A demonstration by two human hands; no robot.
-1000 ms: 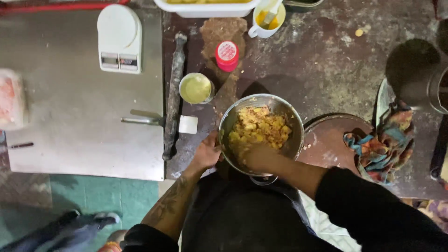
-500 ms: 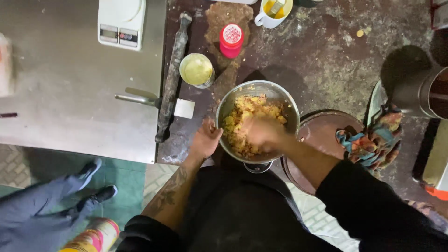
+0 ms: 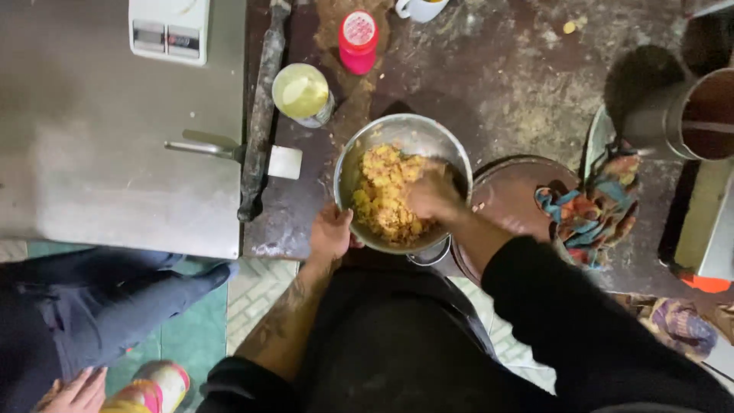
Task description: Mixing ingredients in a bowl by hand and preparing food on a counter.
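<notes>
Dough, yellow and crumbly [image 3: 386,195], fills the steel bowl [image 3: 359,164] at the near edge of the dark table [image 3: 520,84]. My right hand [image 3: 432,195] is curled down into it, fingers closed on a clump, while my left hand [image 3: 330,232] cups the bowl's rim, fingers loosely bent.

A dark, messy table [image 3: 520,84] with lots of things on it

A metal bowl [image 3: 359,164] sits near the front edge. Around it lie a rolling pin [image 3: 260,122], a small green cup [image 3: 302,93], a red tub [image 3: 358,40], a colourful cloth [image 3: 592,210] and a white scale [image 3: 168,29].
</notes>
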